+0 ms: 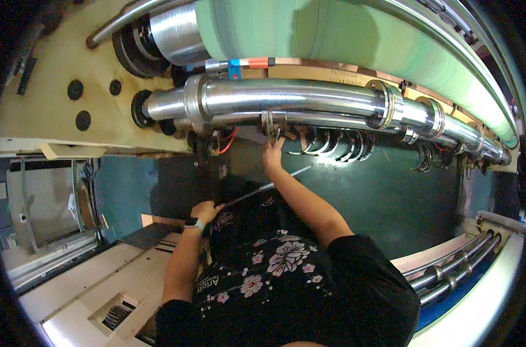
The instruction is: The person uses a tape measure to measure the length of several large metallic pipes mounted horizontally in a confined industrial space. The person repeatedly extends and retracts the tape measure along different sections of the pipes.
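Note:
My left hand (pixel 203 211), with a watch on the wrist, is closed around the near end of a long thin pale rod (pixel 248 196). The rod slants up to the right and passes behind my right forearm. Higher up, my right hand (pixel 271 157) reaches to the underside of a small metal collar (pixel 267 120) on the lower shaft. Its fingers are pinched together just below the collar; what lies between them is too small to make out. Above the collar runs a thick polished steel shaft (pixel 292 95) with ring-shaped collars.
A large roller wrapped in pale green material (pixel 332 34) spans the top. Several curved metal pieces (pixel 332 144) hang under the shaft, right of my right hand. A cream machine side wall (pixel 55 87) stands at left. More steel shafts (pixel 448 272) lie at lower right.

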Available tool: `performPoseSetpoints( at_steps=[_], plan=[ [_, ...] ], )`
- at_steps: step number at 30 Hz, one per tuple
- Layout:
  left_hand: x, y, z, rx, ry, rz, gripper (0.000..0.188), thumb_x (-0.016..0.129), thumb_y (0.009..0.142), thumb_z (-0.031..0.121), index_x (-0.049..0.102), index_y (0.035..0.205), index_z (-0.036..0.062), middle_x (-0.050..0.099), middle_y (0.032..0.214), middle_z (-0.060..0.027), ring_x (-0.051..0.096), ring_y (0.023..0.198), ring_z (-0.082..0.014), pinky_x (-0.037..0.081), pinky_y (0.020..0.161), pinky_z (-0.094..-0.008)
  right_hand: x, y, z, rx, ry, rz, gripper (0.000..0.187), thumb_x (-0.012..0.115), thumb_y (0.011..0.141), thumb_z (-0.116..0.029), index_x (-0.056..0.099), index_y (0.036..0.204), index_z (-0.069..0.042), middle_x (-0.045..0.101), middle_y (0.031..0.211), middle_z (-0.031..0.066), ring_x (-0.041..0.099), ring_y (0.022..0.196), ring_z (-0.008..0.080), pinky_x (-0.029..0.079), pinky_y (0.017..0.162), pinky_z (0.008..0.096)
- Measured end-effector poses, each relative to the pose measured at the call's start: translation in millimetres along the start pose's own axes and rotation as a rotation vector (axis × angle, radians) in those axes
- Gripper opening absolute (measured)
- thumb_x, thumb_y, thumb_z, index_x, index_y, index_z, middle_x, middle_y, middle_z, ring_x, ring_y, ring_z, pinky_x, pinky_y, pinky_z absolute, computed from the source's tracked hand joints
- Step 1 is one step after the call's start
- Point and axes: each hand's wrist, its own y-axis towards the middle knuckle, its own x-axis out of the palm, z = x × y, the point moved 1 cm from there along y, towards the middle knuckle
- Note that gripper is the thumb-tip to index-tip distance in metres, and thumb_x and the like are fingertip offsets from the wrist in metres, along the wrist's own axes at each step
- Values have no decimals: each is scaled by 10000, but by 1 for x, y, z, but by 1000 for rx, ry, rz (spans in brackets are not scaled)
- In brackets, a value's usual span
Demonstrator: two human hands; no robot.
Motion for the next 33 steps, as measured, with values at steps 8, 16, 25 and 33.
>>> performPoseSetpoints(
  at_steps=[8,16,25,33],
  plan=[
    [-7,10,-21,36,-16,-28,505,429,798,504,599,889,36,586,923,-186,553,850,-344,441,711,-433,26,29,22,161,190,126,360,430,775,-21,315,1113,-68,499,876,131,523,685,188,422,562,313],
    [-44,47,30,174,68,-117,657,358,766,624,603,842,19,579,907,-192,552,854,-342,435,709,-433,-60,52,96,-1028,-1219,-233,344,377,786,-85,352,1107,37,536,689,147,510,497,264,448,610,378],
    [-16,64,54,221,97,-167,613,400,787,564,572,972,6,565,987,-197,533,925,-348,420,794,-427,-226,25,-234,-800,-1033,142,272,516,648,-33,535,919,-22,527,948,135,479,924,308,363,850,402],
    [-10,81,87,327,44,-13,600,420,784,555,578,880,-16,583,895,-198,531,889,-371,421,771,-441,-256,82,-251,-1286,-1023,276,249,511,685,-67,536,927,-16,543,1012,120,489,999,271,344,888,388]
  ],
)
